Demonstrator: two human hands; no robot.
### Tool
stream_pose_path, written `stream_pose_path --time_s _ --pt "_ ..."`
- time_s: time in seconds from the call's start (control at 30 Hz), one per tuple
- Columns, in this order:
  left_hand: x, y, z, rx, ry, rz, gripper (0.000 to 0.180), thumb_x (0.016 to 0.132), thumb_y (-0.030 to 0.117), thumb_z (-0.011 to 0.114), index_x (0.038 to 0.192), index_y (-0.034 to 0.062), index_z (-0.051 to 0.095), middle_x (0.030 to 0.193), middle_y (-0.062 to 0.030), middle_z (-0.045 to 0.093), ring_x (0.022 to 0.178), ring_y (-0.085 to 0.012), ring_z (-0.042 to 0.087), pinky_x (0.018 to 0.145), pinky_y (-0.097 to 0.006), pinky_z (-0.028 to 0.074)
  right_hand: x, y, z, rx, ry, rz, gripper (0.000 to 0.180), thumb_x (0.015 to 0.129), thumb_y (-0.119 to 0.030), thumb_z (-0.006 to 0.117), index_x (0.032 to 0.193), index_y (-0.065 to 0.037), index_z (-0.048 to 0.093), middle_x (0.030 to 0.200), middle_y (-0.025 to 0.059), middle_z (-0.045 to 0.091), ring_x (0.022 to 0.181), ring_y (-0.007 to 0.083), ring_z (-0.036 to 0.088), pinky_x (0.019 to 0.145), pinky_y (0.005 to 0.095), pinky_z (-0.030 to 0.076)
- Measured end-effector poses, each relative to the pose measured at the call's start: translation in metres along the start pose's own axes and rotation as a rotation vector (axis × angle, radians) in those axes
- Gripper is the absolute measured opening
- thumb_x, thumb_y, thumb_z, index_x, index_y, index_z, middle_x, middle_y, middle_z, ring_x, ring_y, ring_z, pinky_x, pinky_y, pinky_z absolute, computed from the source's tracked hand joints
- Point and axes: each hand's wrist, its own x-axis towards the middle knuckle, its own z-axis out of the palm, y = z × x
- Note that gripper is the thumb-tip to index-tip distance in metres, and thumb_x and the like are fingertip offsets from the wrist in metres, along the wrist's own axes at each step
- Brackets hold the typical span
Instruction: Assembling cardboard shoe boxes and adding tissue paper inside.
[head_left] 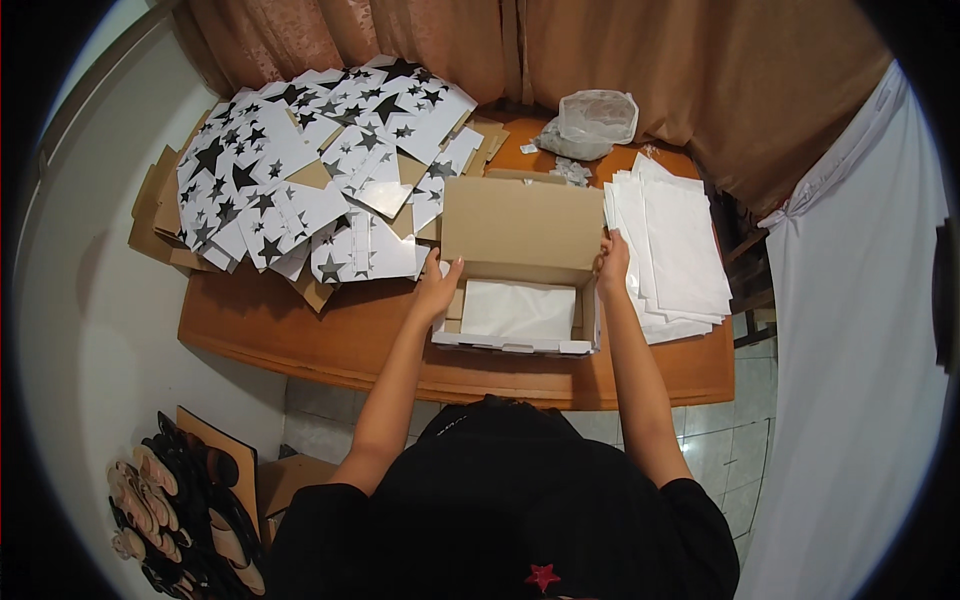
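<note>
Black shirt (480, 500) nearest; beyond, left hand (437, 288) and right hand (613, 264) grip the cardboard box (525, 220) between them by its side edges: looks light, stiffish, best held there! White sheets (680, 240) lie right of both hands.

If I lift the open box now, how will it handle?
The box is probably light: thin-looking cardboard, with white paper showing inside. It looks fairly stiff, standing square between left hand and right hand. The raised lid may flop, as it seems joined only along the far edge.
</note>
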Motion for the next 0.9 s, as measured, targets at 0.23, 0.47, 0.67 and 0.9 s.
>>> stream_pose_path --time_s 0.23,0.47,0.67,0.9 --pt "-0.029 -0.004 -0.001 -0.291 0.095 0.038 0.064 0.087 0.042 0.05 0.128 -0.0041 0.032 0.125 -0.0256 0.041 0.114 -0.0337 0.043 0.1 -0.037 0.028 -0.058 -0.011 -0.009 0.254 -0.028 -0.632 0.043 0.088 -0.044 0.045 0.103 -0.004 0.047 0.09 0.0046 0.053 0.083 0.0144 0.051 0.076 0.0312 0.04" --pt "-0.132 -0.016 0.008 0.343 0.388 0.744 0.036 0.071 0.019 0.062 0.104 0.0073 0.056 0.104 -0.0129 0.049 0.101 -0.0289 0.043 0.088 -0.043 0.032 -0.145 -0.001 -0.011 -0.437 -0.089 -0.953 0.035 0.073 -0.031 0.066 0.091 -0.003 0.055 0.095 0.0107 0.057 0.099 0.027 0.053 0.088 0.0371 0.039" --pt "-0.144 -0.007 0.035 0.506 0.164 0.923 0.024 0.069 0.02 0.061 0.091 0.0099 0.059 0.094 -0.0096 0.051 0.101 -0.0296 0.041 0.088 -0.043 0.027 -0.179 0.028 -0.015 -0.747 0.068 -0.892 0.028 0.063 -0.007 0.066 0.09 -0.003 0.059 0.109 0.0141 0.058 0.114 0.0372 0.046 0.094 0.0422 0.037" --pt "-0.143 -0.025 0.044 0.532 0.09 0.859 0.036 0.07 0.022 0.062 0.102 0.0059 0.057 0.105 -0.0209 0.046 0.104 -0.0367 0.037 0.092 -0.053 0.023 -0.21 0.036 0.017 -1.119 0.146 -0.862 0.055 0.061 -0.029 0.072 0.11 -0.009 0.057 0.125 0.0184 0.044 0.115 0.0411 0.039 0.095 0.0468 0.035"
